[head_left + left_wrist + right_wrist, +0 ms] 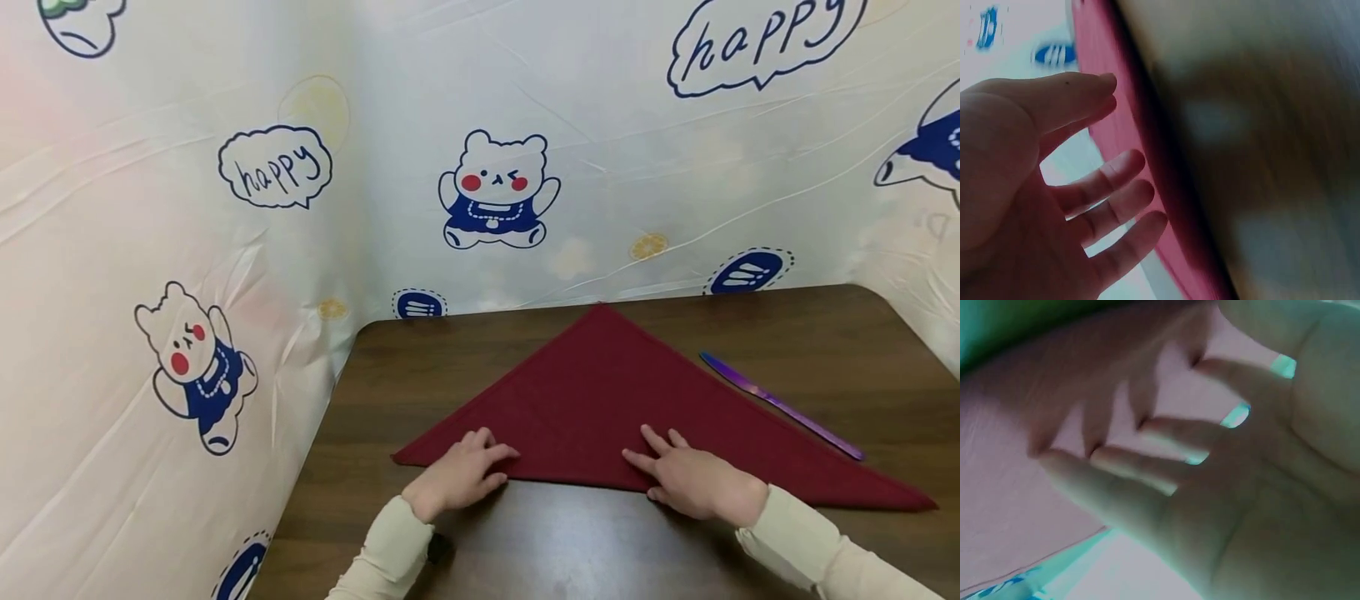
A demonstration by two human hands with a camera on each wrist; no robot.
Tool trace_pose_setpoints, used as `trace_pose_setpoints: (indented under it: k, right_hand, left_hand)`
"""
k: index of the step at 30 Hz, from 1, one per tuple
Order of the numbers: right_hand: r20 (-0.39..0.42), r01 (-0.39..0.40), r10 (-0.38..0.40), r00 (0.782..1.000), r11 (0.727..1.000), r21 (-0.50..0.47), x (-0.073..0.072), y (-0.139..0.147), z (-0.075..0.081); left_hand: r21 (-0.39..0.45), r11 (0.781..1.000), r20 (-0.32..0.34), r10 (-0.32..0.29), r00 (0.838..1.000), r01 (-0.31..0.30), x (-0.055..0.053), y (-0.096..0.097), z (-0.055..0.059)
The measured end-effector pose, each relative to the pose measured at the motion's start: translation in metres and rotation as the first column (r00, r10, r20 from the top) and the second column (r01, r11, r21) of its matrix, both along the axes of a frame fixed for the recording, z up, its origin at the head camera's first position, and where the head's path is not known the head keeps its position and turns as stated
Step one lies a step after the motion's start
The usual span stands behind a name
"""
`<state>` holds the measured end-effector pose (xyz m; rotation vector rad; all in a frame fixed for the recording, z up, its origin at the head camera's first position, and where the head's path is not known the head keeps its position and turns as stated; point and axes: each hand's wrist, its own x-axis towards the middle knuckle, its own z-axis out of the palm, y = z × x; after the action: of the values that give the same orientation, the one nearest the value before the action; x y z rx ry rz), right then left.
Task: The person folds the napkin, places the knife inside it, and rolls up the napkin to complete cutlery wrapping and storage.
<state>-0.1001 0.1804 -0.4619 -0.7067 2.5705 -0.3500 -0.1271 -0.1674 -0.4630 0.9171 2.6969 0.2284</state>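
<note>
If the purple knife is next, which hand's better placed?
Probably the right hand: it rests on the red cloth, on the side nearer the knife. The left hand is farther away, by the cloth's left part.

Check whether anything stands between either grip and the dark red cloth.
Nothing visible does. The right grip touches the dark red cloth with its fingertips, and the left grip is over its near edge. The purple-blue knife lies along the slanting right edge, not between.
</note>
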Motion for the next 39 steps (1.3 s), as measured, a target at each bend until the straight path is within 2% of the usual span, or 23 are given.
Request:
trace_pose_setpoints:
  k: [5, 8, 12, 15, 18, 20, 22, 24, 27, 31, 35, 39]
  right_hand:
    - [-0.064, -0.128, 0.126, 0.990, 0.991, -0.044, 0.014, -0.017, 0.005]
    - [-0.159, -0.209, 0.205, 0.966, 0.978, -0.009, 0.019, -0.026, 0.006]
    - [-0.244, -0.260, 0.258, 0.935, 0.965, 0.021, 0.022, -0.028, 0.005]
    - [-0.224, -0.278, 0.270, 0.936, 0.961, -0.004, 0.018, -0.022, 0.004]
    - [-0.153, -0.275, 0.263, 0.953, 0.959, -0.063, 0.011, -0.012, 0.002]
    - [-0.106, -0.259, 0.248, 0.963, 0.960, -0.106, 0.006, -0.004, 0.001]
    - [-0.040, -0.207, 0.204, 0.978, 0.966, -0.154, 0.002, 0.004, 0.001]
    - [0.008, -0.155, 0.159, 0.987, 0.971, -0.180, -0.002, 0.013, 0.001]
    - [0.063, -0.087, 0.100, 0.993, 0.978, -0.190, -0.005, 0.030, -0.001]
    - [0.116, -0.005, 0.025, 0.993, 0.986, -0.169, -0.006, 0.052, -0.003]
    - [0.164, 0.084, -0.062, 0.985, 0.988, -0.131, -0.008, 0.071, -0.003]
    - [0.226, 0.194, -0.170, 0.959, 0.977, -0.085, -0.007, 0.088, -0.002]
  left_hand:
    - [-0.115, 0.987, -0.047, -0.117, 0.992, 0.111, 0.012, 0.033, 0.001]
    - [-0.174, 0.972, -0.099, -0.177, 0.979, 0.158, 0.017, 0.047, 0.003]
    - [-0.209, 0.962, -0.124, -0.207, 0.970, 0.179, 0.021, 0.054, 0.003]
    - [-0.185, 0.968, -0.088, -0.187, 0.978, 0.169, 0.021, 0.052, 0.000]
    - [-0.141, 0.976, -0.045, -0.173, 0.984, 0.165, 0.018, 0.048, -0.004]
    - [-0.100, 0.982, -0.001, -0.161, 0.987, 0.160, 0.015, 0.043, -0.005]
    - [-0.053, 0.988, 0.049, -0.144, 0.988, 0.147, 0.011, 0.038, -0.004]
    - [-0.008, 0.994, 0.112, -0.110, 0.988, 0.111, 0.006, 0.031, -0.002]
    - [0.025, 0.998, 0.152, -0.053, 0.987, 0.050, -0.002, 0.017, 0.000]
    - [0.038, 0.999, 0.135, 0.033, 0.990, -0.039, -0.011, -0.002, -0.002]
    - [0.083, 0.988, 0.127, 0.120, 0.985, -0.131, -0.015, -0.018, -0.007]
    - [0.088, 0.980, 0.123, 0.168, 0.978, -0.180, -0.016, -0.028, -0.012]
